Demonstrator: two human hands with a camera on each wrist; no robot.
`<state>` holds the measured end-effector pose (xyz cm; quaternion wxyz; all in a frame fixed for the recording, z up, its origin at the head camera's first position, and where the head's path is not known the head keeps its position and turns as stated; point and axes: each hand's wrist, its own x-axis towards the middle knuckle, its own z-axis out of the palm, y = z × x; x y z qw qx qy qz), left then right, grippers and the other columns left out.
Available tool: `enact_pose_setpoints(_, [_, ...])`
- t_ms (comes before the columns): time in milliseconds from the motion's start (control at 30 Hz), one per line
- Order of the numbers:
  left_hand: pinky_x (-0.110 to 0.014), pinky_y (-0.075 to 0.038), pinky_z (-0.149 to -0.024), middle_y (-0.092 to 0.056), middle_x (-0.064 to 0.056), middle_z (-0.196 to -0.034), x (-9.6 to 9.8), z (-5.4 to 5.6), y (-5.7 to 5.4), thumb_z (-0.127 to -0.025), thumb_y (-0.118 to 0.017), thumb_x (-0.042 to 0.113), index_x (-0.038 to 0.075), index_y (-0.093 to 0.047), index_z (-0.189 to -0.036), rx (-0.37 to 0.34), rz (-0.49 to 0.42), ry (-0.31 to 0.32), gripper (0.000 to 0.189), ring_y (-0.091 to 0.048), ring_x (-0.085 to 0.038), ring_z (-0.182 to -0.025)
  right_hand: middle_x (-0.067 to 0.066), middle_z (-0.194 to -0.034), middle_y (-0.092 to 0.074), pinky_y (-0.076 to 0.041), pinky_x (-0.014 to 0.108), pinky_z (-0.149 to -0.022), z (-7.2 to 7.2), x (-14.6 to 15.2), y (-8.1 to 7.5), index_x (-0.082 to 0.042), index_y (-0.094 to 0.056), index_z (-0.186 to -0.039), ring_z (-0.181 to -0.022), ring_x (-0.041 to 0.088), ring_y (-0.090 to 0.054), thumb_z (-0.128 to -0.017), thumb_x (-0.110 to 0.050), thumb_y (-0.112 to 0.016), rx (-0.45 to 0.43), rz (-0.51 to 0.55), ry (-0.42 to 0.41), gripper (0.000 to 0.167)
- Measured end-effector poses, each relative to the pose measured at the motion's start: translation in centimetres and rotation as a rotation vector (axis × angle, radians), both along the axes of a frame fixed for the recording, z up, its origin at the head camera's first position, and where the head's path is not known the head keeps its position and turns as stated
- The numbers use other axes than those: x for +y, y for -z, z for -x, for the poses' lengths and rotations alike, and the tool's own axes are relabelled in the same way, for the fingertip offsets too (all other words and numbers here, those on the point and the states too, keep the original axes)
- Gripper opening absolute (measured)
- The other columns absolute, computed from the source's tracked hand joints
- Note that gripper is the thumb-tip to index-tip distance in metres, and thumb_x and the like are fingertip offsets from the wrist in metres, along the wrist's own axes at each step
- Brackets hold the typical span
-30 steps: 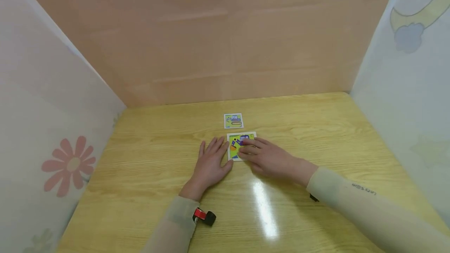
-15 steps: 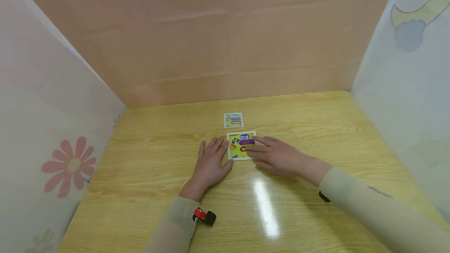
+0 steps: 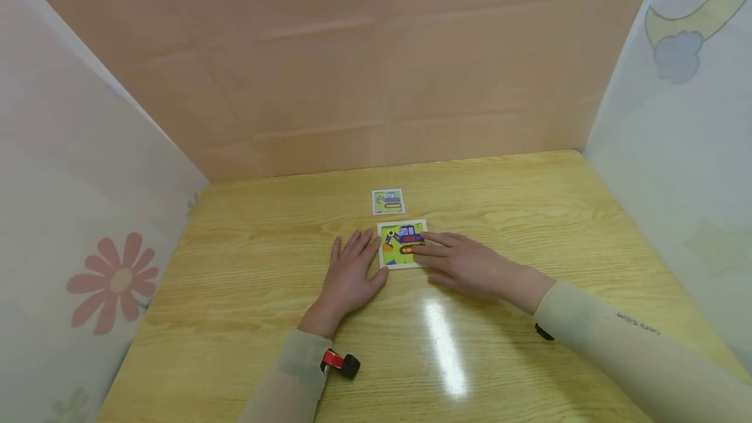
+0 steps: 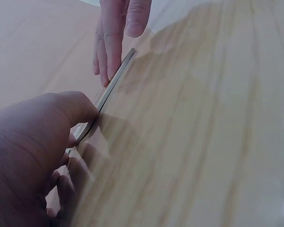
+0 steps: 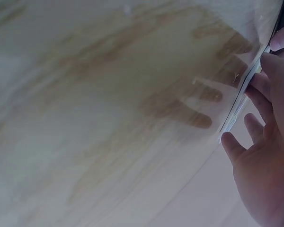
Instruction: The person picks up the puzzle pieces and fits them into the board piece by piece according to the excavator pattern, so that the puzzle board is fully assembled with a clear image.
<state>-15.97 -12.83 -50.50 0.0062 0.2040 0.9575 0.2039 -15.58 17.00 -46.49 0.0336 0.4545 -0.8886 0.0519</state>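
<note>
A framed excavator picture board [image 3: 399,243], white-rimmed and thin, lies flat on the table. My left hand [image 3: 350,279] rests at its left side with straight fingers, the thumb by the near left corner. From the right, my right hand [image 3: 470,265] touches the board, its extended fingertips covering part of the right side of the picture. In the left wrist view the board [image 4: 114,80] appears edge-on between both hands. The right wrist view has my right hand [image 5: 265,175] along the board's edge, the picture not visible there.
A smaller card [image 3: 388,202] with a similar excavator picture lies just beyond the board. The wooden table [image 3: 247,266] is bounded by a peach cloth wall [image 3: 376,70] at the back and pale patterned side walls [image 3: 59,181].
My right hand has slid a little to the right, uncovering more of the excavator, including an orange track part. The left hand, board and small card keep their places.
</note>
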Motion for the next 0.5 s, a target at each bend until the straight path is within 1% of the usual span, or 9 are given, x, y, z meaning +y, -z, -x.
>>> enact_pose_setpoints(133, [-0.058, 0.003, -0.135, -0.033, -0.005, -0.179, -0.3, -0.1, -0.2, -0.107, -0.064, 0.048, 0.015, -0.050, -0.168, -0.007, 0.002, 0.000, 0.070, -0.020, -0.031, -0.168, 0.004, -0.162, -0.059, -0.040, 0.058, -0.125, -0.1, -0.1, 0.1, -0.009, -0.065, -0.155, -0.157, 0.038, -0.043, -0.111, -0.031, -0.068, -0.021, 0.035, -0.002, 0.049])
enact_pose_setpoints(233, [-0.059, 0.002, -0.135, -0.033, -0.006, -0.179, -0.3, -0.2, -0.1, -0.108, -0.064, 0.048, 0.015, -0.050, -0.168, -0.010, -0.004, 0.010, 0.070, -0.020, -0.031, -0.168, 0.005, -0.163, -0.059, -0.039, 0.059, -0.125, -0.5, 0.2, 0.3, -0.009, -0.063, -0.157, -0.157, 0.039, -0.043, -0.111, -0.030, -0.068, -0.037, 0.070, 0.018, 0.051])
enact_pose_setpoints(333, [-0.060, 0.000, -0.135, -0.032, -0.008, -0.179, -0.4, -0.4, 0.0, -0.108, -0.063, 0.049, 0.013, -0.048, -0.168, -0.013, -0.017, 0.019, 0.072, -0.020, -0.032, -0.168, 0.007, -0.164, -0.057, -0.037, 0.060, -0.126, -1.0, 0.6, 0.4, -0.008, -0.060, -0.160, -0.158, 0.039, -0.042, -0.112, -0.032, -0.067, -0.039, 0.082, 0.080, 0.054])
enact_pose_setpoints(400, [-0.059, -0.001, -0.135, -0.030, -0.008, -0.180, -0.6, -0.5, 0.0, -0.109, -0.061, 0.052, 0.013, -0.044, -0.170, -0.020, -0.020, 0.016, 0.074, -0.017, -0.032, -0.169, 0.009, -0.166, -0.055, -0.034, 0.062, -0.128, -1.2, 0.8, 0.3, -0.007, -0.058, -0.161, -0.159, 0.039, -0.041, -0.112, -0.033, -0.066, -0.033, 0.085, 0.149, 0.056])
enact_pose_setpoints(500, [-0.059, -0.003, -0.135, -0.027, -0.009, -0.181, -1.0, -0.7, -0.1, -0.112, -0.057, 0.055, 0.013, -0.040, -0.173, 0.003, 0.004, 0.005, 0.076, -0.015, -0.034, -0.169, 0.012, -0.169, -0.050, -0.027, 0.063, -0.130, -1.5, 1.0, 0.1, -0.004, -0.052, -0.164, -0.161, 0.039, -0.038, -0.114, -0.036, -0.062, -0.003, 0.068, 0.268, 0.060])
